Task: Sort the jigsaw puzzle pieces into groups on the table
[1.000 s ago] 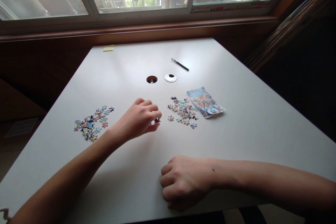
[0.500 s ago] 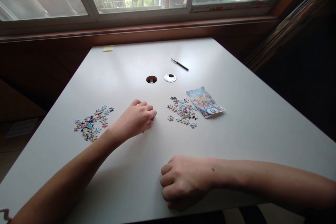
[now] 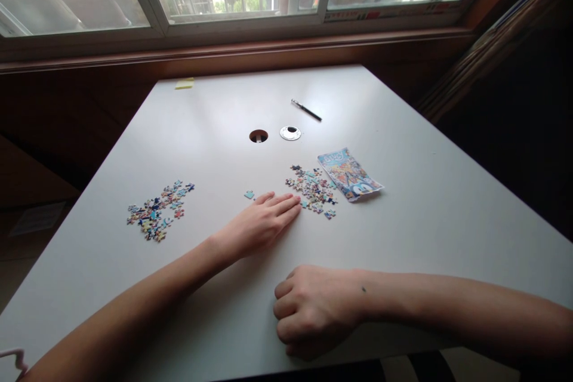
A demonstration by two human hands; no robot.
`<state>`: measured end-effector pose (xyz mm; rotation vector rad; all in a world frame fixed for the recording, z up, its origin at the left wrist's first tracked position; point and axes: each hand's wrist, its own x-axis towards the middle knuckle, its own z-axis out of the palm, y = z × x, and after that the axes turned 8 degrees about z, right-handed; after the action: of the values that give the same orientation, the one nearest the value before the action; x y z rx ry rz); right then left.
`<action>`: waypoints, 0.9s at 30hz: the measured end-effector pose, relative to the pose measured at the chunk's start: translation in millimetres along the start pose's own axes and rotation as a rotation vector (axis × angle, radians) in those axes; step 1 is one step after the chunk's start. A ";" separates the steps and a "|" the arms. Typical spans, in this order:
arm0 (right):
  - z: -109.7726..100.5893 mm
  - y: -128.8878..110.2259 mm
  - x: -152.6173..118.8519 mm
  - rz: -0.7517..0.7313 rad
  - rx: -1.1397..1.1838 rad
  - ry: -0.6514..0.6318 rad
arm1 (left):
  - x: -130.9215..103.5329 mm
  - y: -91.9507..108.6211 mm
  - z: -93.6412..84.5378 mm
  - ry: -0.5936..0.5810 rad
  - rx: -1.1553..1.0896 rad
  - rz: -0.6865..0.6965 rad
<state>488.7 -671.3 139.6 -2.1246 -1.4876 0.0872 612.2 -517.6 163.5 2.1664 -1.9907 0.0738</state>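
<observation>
My left hand (image 3: 264,222) lies palm down with its fingers stretched out, their tips at the left edge of the right pile of puzzle pieces (image 3: 316,188). Just beyond its fingers, a light blue puzzle piece (image 3: 249,194) rests on the white table. My right hand (image 3: 316,309) is curled into a fist near the front edge; whether anything is inside is hidden. A second pile of puzzle pieces (image 3: 154,215) is spread out at the left. Against the right pile lies a colourful printed sheet (image 3: 350,174).
Further back on the white table (image 3: 425,191) are a black pen (image 3: 307,110), a round cable hole (image 3: 258,136) and a round silver cover (image 3: 290,132). A yellow sticky note (image 3: 184,83) is at the far left corner. Windows rise behind the table.
My left hand has moved right to the right pile, and its curled fingers have straightened. The light blue piece is now visible where that hand was. My right hand has stayed still.
</observation>
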 end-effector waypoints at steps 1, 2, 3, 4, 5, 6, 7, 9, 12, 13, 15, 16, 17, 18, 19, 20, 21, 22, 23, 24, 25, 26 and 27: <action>0.3 0.1 -0.2 0.001 0.002 0.007 | 0.4 -1.1 -2.2 0.012 -0.007 0.013; 0.7 0.3 -0.3 0.002 0.003 0.012 | 0.8 -2.0 -4.6 0.030 -0.020 0.018; 1.1 0.4 -0.4 0.002 0.004 0.016 | 1.1 -2.7 -7.1 0.049 -0.040 0.017; 1.4 0.6 -0.5 0.003 0.003 0.017 | 1.3 -3.2 -9.2 0.065 -0.064 0.011; 1.6 0.7 -0.4 0.003 0.004 0.020 | 1.3 -3.6 -10.9 0.077 -0.084 0.002; 1.9 0.9 -0.4 0.003 0.005 0.024 | 1.2 -3.9 -12.1 0.087 -0.094 -0.010; 2.1 1.0 -0.4 0.003 0.007 0.029 | 0.9 -4.2 -12.6 0.092 -0.091 -0.021; 2.7 1.1 -0.6 0.003 0.010 0.042 | 0.6 -4.9 -12.3 0.098 -0.050 -0.039; 3.6 1.1 -1.3 0.000 0.011 0.056 | 0.7 -5.8 -11.8 0.093 0.032 -0.052; 3.8 1.1 -1.5 0.000 0.011 0.056 | 0.9 -5.9 -12.5 0.092 0.045 -0.051; 3.7 1.1 -1.8 0.000 0.009 0.058 | 1.2 -6.0 -15.8 0.128 0.042 -0.041; 3.5 1.1 -1.7 0.002 0.008 0.057 | 1.2 -5.9 -18.4 0.177 0.029 -0.030; 3.1 1.0 -1.5 0.001 0.009 0.059 | 1.1 -5.7 -21.4 0.254 0.013 -0.012; 2.6 1.0 -1.3 0.000 0.011 0.060 | 0.9 -5.6 -24.6 0.350 -0.003 0.014; 2.1 0.9 -0.9 -0.001 0.015 0.059 | 0.6 -5.5 -27.8 0.453 -0.016 0.047; 1.6 0.8 -0.5 -0.001 0.019 0.058 | 0.2 -5.5 -30.9 0.552 -0.023 0.084; 1.2 0.7 -0.2 -0.002 0.023 0.056 | -0.3 -5.7 -33.7 0.630 -0.026 0.117; 0.9 0.7 0.1 -0.003 0.027 0.054 | -0.8 -6.0 -36.1 0.683 -0.026 0.142; 0.7 0.6 0.3 -0.002 0.029 0.051 | -1.3 -6.5 -38.1 0.710 -0.023 0.157; 0.6 0.6 0.4 -0.001 0.029 0.048 | -1.8 -7.1 -39.6 0.714 -0.017 0.158; 0.7 0.6 0.4 -0.001 0.030 0.048 | -2.2 -7.9 -40.6 0.700 -0.008 0.151; 1.0 0.7 0.3 -0.001 0.030 0.048 | -2.5 -8.7 -41.1 0.667 0.003 0.140; 1.3 0.8 0.2 -0.003 0.030 0.050 | -2.7 -9.6 -41.1 0.622 0.017 0.131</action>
<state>489.0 -670.8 138.2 -2.0858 -1.4523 0.0544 625.4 -506.9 202.2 1.7206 -1.7476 0.6916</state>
